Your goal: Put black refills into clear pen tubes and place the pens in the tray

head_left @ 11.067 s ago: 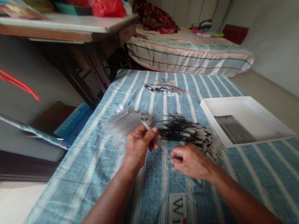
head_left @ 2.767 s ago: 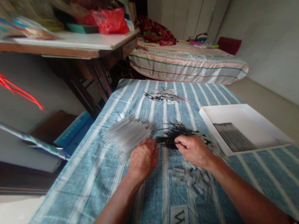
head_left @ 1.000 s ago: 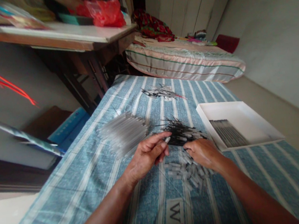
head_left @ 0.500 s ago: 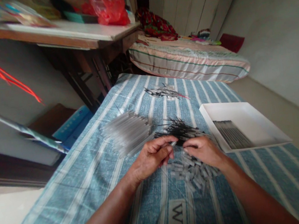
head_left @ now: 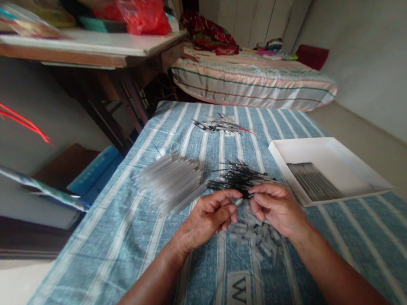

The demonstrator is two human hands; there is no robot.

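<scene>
My left hand [head_left: 208, 215] is closed in a pinch, a small pale piece [head_left: 239, 201] showing at its fingertips. Facing it, my right hand [head_left: 278, 206] also has thumb and forefinger pressed together; what they hold is too small to make out. Just beyond the fingers lies a heap of thin black sticks [head_left: 241, 175] with some clear parts among them. Below them, a loose pile of short grey translucent tubes [head_left: 263, 238] is partly covered by my right hand. To the left, long clear tubes [head_left: 170, 181] lie side by side in a stack.
A shallow white box [head_left: 359, 161] on the right contains a row of dark slim sticks [head_left: 313, 181]. Farther back on the striped cloth [head_left: 127, 259] is a small scattered bunch of thin pieces [head_left: 222, 125]. A wooden table [head_left: 103, 46] and a bed [head_left: 254, 80] stand beyond.
My right hand has turned so its curled fingers show more, and its fingertips have lifted slightly. My left hand keeps nearly the same pinch. The view has shifted slightly.
</scene>
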